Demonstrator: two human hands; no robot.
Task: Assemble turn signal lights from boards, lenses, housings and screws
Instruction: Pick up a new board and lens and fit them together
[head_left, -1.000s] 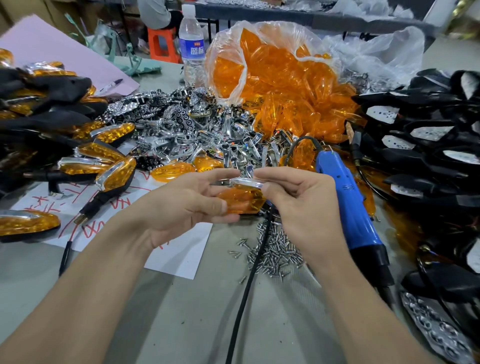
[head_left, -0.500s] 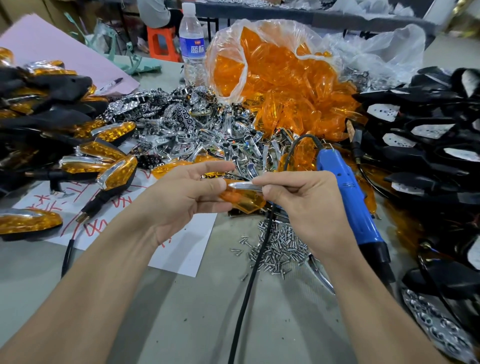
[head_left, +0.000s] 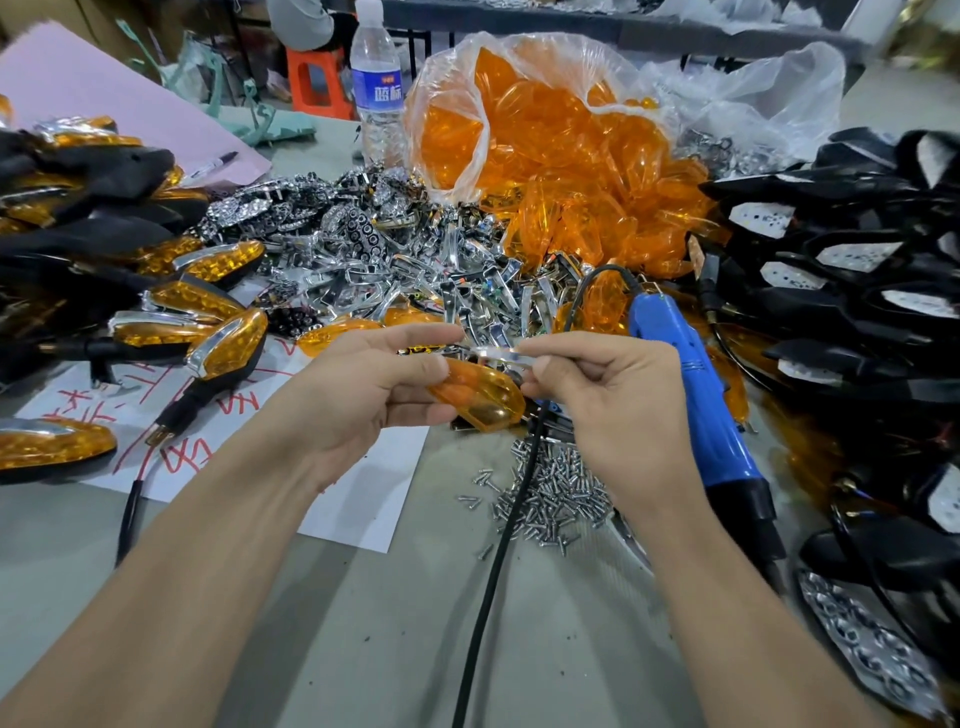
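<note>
Our left hand (head_left: 358, 395) grips an orange lens (head_left: 483, 400) above the bench (head_left: 395, 623). Our right hand (head_left: 618, 405) pinches a shiny strip (head_left: 498, 355) just above the lens. We see screws (head_left: 561, 493) lying underneath.

A grey worktable (head_left: 363, 649) fronts an orange stool (head_left: 317, 56) and, seemingly, a second dark table (head_left: 571, 23).

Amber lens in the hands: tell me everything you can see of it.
The amber lens is a glossy, translucent orange plastic shell, elongated, with faceted ridges and a rounded lower right end. It is held clear of the table, tilted down to the right. The left hand grips its left end, thumb on top, fingers underneath. The right hand pinches a chrome strip lying along its upper edge; whether the strip is seated I cannot tell.
</note>
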